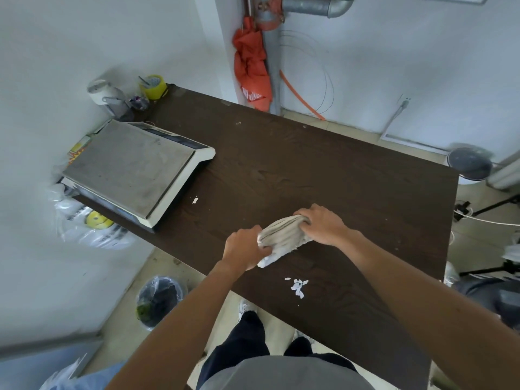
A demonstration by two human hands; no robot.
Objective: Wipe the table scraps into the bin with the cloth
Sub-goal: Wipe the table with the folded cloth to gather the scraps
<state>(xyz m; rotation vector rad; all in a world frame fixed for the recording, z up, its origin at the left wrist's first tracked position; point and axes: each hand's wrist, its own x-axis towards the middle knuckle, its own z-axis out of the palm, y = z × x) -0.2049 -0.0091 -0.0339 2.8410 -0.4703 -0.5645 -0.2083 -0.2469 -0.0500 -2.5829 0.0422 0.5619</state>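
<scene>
A bunched white and grey cloth [282, 237] lies on the dark wooden table [351, 192], held at both ends. My left hand [246, 247] grips its near left end and my right hand [323, 225] grips its far right end. A small pile of white paper scraps [298, 287] sits on the table just in front of the cloth, near the front edge. One more white scrap [195, 200] lies beside the scale. The bin [160, 301], lined with a clear bag and holding dark waste, stands on the floor below the table's left front edge.
A weighing scale [135, 170] fills the table's left part, with tape rolls and a cup [153, 85] behind it. Plastic bags [84, 220] hang at the left. An orange umbrella [251, 68] and a pipe stand by the far wall. Tripod legs [489, 209] are at the right.
</scene>
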